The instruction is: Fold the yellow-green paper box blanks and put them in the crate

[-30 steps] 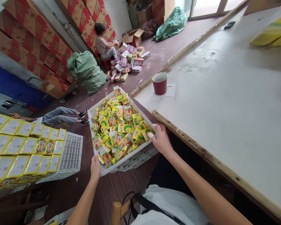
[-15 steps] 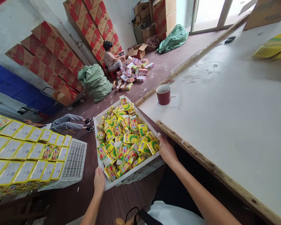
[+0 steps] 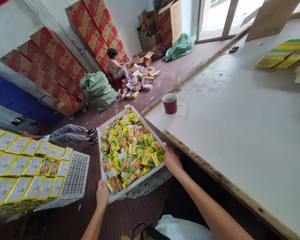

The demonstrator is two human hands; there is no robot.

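Both hands grip the crate (image 3: pixel 103 166) of yellow packs (image 3: pixel 130 146) at its near corners, left hand (image 3: pixel 102 194) and right hand (image 3: pixel 171 161) seemingly curled over the rim, beside the bench (image 3: pixel 240 126) edge.

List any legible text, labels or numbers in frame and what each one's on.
None can be read.
Small yellow packets in the white crate: print blurred.
Stacked yellow boxes: barcode-like labels too small.
Red-printed cartons: markings illegible.
Red cup: no text visible.

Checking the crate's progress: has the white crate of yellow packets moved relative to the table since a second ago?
Cannot tell: the crate, gripped by both hands, keeps about the same gap to the table edge.
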